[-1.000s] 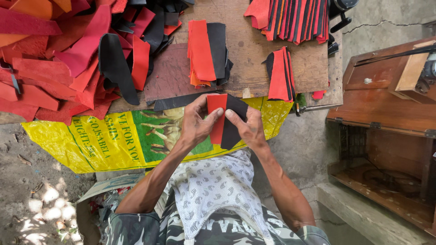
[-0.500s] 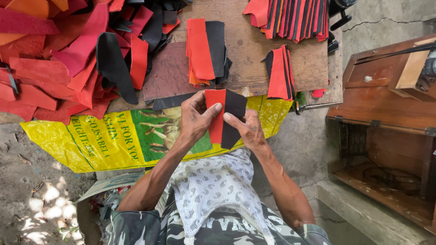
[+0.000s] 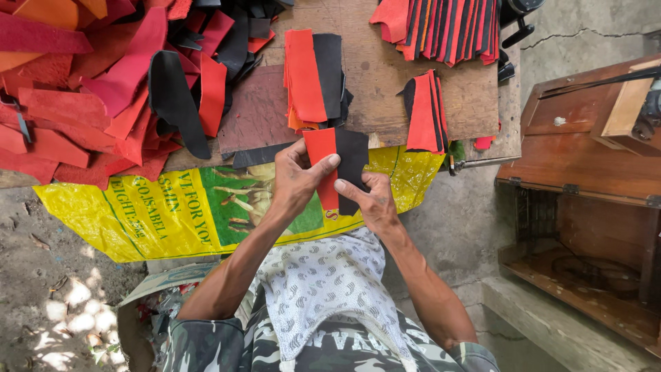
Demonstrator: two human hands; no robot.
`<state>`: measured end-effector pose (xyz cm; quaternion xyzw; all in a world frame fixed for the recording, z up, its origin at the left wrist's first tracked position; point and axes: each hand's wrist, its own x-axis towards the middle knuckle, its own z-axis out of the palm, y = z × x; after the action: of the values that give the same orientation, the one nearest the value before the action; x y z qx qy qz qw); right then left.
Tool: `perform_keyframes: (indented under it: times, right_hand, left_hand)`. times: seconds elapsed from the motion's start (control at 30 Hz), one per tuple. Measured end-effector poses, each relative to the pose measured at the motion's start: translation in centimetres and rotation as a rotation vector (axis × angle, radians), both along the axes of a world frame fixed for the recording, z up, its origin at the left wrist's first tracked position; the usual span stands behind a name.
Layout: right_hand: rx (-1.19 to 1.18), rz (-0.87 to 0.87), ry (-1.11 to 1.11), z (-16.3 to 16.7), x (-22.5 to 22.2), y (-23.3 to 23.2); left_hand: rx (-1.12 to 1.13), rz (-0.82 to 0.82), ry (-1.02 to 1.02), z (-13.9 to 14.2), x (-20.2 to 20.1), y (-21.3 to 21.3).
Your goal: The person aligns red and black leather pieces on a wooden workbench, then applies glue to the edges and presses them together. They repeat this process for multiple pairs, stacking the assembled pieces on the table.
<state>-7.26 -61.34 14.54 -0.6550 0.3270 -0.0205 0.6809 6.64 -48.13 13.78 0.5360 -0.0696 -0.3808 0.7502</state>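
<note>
Head view: left hand (image 3: 297, 180) and right hand (image 3: 372, 201) pinch together a red piece (image 3: 321, 162) and black piece (image 3: 352, 164), edges aligned, at twelve o'clock from the lap, above the yellow sack (image 3: 172, 213).

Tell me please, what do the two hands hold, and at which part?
Both hands hold a red strip and black strip side by side: left hand and right hand pinch the lower half.

The heap of red, orange and black leather offcuts (image 3: 103, 89) in the upper left is running off the top and left edges. The fan of red and black strips (image 3: 441, 27) at the top is being cut by the upper edge. The left hand (image 3: 296, 182) and right hand (image 3: 372, 200) are covering the lower part of the red and black leather pieces (image 3: 337, 155). The brown wooden box (image 3: 592, 138) is leaving the frame at right.
</note>
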Motion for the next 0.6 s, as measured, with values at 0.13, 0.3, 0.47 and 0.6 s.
perform_keyframes:
  times: [0.13, 0.3, 0.47, 0.6]
  right_hand:
    - [-0.158, 0.097, -0.074, -0.7, 0.0, 0.1]
    - [-0.027, -0.06, -0.085, -0.9, 1.4, 1.5]
    - [0.22, -0.126, -0.151, 0.9, 1.1, 3.0]
    - [0.262, -0.134, -0.226, 2.9, 1.0, 2.8]
  left_hand:
    - [0.055, -0.079, -0.028, -0.9, -0.6, 0.2]
    - [0.074, 0.072, -0.046, -1.2, -1.3, 0.0]
    - [0.096, 0.141, -0.029, 0.7, -1.1, 0.3]
    - [0.089, 0.075, -0.045, 2.8, -1.3, 0.8]
